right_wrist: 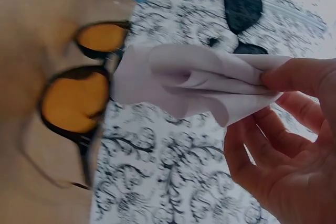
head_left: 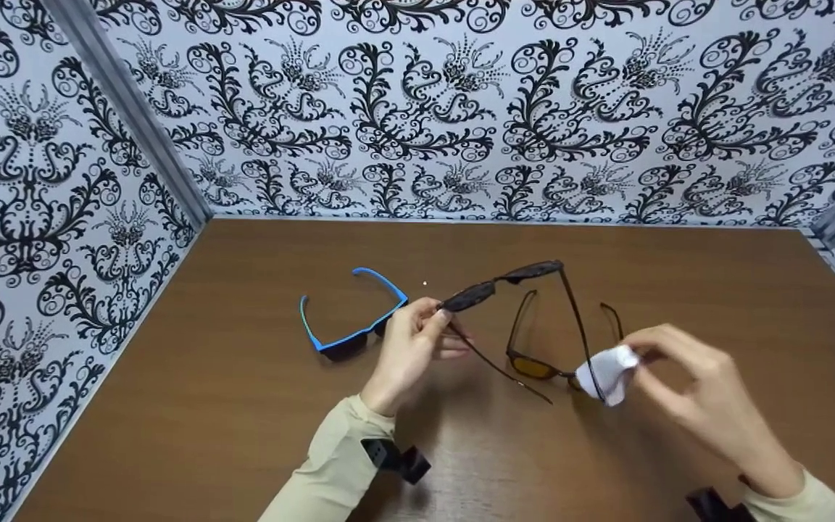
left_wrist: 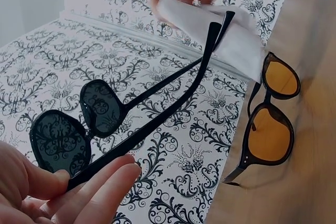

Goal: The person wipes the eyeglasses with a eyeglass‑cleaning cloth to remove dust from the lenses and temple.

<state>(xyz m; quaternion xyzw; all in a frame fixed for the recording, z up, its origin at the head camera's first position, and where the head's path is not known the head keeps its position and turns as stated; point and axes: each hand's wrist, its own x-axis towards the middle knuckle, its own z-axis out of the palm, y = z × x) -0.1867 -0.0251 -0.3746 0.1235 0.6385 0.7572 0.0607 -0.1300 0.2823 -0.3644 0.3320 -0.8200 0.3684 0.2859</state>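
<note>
My left hand (head_left: pixel 410 344) pinches black sunglasses (head_left: pixel 475 296) at one hinge between thumb and fingers, holding them above the table with both temples unfolded. Their dark lenses show in the left wrist view, with the temples (left_wrist: pixel 157 121) reaching toward the cloth. A white cloth (right_wrist: pixel 184 77) hangs folded from my right hand (head_left: pixel 707 391), pinched between thumb and fingers. In the head view the cloth overlaps one temple tip of the sunglasses. Below, glasses with orange lenses (head_left: pixel 531 367) lie on the table, partly covered by the cloth in that view.
Blue-framed sunglasses (head_left: pixel 345 338) with dark lenses lie on the brown table (head_left: pixel 243 428), left of my left hand and partly behind it. Panels with a black floral pattern (head_left: pixel 461 109) stand along the table's back and sides. A tiny white speck (head_left: pixel 425 283) lies near the blue sunglasses.
</note>
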